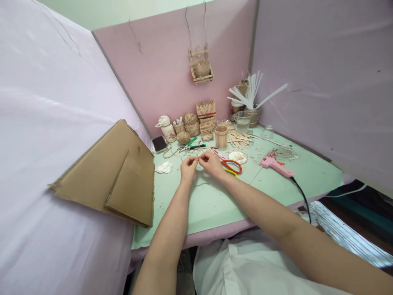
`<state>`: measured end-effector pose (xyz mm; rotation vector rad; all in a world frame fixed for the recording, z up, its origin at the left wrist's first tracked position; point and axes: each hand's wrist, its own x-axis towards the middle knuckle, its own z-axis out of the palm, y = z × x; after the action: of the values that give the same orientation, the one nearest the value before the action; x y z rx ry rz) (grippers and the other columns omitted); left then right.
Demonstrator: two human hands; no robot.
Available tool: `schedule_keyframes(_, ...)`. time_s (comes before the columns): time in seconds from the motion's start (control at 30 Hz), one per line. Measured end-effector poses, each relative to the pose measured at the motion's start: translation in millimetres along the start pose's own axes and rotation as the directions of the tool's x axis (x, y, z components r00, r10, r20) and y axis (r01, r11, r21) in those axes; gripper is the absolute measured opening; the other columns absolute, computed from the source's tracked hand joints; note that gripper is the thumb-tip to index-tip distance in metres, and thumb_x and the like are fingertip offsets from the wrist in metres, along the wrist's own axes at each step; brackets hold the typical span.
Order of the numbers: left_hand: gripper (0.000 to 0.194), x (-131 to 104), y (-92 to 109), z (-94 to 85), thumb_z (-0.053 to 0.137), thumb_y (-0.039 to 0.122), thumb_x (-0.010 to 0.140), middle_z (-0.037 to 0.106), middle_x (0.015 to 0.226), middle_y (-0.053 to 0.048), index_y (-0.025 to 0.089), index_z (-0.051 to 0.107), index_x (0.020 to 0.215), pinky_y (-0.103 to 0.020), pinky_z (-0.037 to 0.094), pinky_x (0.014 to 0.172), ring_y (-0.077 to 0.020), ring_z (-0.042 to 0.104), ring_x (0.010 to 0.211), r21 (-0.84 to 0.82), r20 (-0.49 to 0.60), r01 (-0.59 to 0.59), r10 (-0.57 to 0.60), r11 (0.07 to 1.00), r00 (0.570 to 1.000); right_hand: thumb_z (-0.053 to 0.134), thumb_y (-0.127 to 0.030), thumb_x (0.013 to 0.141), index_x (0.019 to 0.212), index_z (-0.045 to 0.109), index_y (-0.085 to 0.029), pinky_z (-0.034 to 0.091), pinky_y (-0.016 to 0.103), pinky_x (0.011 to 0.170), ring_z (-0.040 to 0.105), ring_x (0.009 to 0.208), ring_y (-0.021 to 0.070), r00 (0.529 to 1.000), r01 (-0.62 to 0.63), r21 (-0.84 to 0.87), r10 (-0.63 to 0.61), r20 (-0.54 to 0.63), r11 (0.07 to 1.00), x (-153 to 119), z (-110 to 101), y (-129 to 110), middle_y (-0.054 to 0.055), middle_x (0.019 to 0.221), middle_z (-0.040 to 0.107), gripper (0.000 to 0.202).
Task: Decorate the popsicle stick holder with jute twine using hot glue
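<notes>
My left hand (188, 168) and my right hand (211, 163) are close together above the middle of the green table (215, 209). The fingers of both are pinched on a thin strand of twine, most of it too small to make out. A loose piece of cord curves on the table just below them. Right beside my right hand lie red-handled scissors (233, 166) and a yellow handle (230, 172). Beyond my fingers are green-handled pliers (196, 146) and a round cup made of wooden sticks (221, 137).
Cardboard (129, 180) leans at the left. A pink glue gun (276, 164) with a black cord lies at the right. Wooden sticks (239, 140), a white dish (237, 157), a phone (159, 143), a white bottle (167, 130) and a twine ball (183, 137) are behind.
</notes>
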<state>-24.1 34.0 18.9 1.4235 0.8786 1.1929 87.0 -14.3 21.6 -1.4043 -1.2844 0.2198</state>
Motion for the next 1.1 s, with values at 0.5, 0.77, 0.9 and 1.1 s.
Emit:
schedule_keyframes(0.5, 0.030, -3, 7, -0.3, 0.078, 0.030, 0.057, 0.056, 0.070, 0.001, 0.014, 0.060, 0.076, -0.019, 0.032, 0.052, -0.0058, 0.045, 0.058, -0.271, 0.147, 0.233, -0.199, 0.934, 0.969, 0.059, -0.033, 0.070, 0.067, 0.058, -0.018, 0.042, 0.027, 0.066, 0.052, 0.065, 0.0133, 0.969, -0.233, 0.348, 0.186, 0.162, 0.908, 7, -1, 4, -0.001, 0.067, 0.059, 0.016)
schedule_keyframes(0.77, 0.012, -2, 2, -0.2, 0.064, 0.027, 0.069, 0.060, 0.064, 0.000, 0.015, 0.065, 0.070, -0.025, 0.039, 0.063, -0.0112, 0.050, 0.061, 0.125, 0.116, 0.003, -0.018, 0.992, 0.993, 0.056, -0.032, 0.070, 0.068, 0.059, -0.018, 0.043, 0.028, 0.071, 0.053, 0.069, 0.0142, 0.966, -0.253, 0.353, 0.214, 0.147, 0.901, 9, 1, 8, 0.000, 0.070, 0.060, 0.015)
schedule_keyframes(0.9, 0.010, -3, 1, -0.3, 0.062, 0.025, 0.070, 0.064, 0.070, -0.002, 0.016, 0.066, 0.072, -0.025, 0.041, 0.068, -0.0134, 0.055, 0.068, 0.163, 0.077, -0.047, 0.034, 0.986, 0.996, 0.057, -0.032, 0.068, 0.068, 0.059, -0.017, 0.043, 0.028, 0.070, 0.053, 0.069, 0.0139, 0.958, -0.276, 0.322, 0.232, 0.168, 0.906, 9, 1, 10, 0.000, 0.069, 0.059, 0.015)
schedule_keyframes(1.1, 0.010, -3, -1, 0.3, 0.066, 0.026, 0.070, 0.064, 0.068, -0.001, 0.016, 0.066, 0.070, -0.024, 0.040, 0.066, -0.0127, 0.054, 0.065, 0.206, 0.129, -0.078, 0.052, 0.975, 0.990, 0.059, -0.035, 0.068, 0.069, 0.058, -0.017, 0.042, 0.028, 0.067, 0.053, 0.068, 0.0143, 0.964, -0.260, 0.348, 0.221, 0.148, 0.901, 8, -1, 10, 0.000, 0.069, 0.059, 0.018)
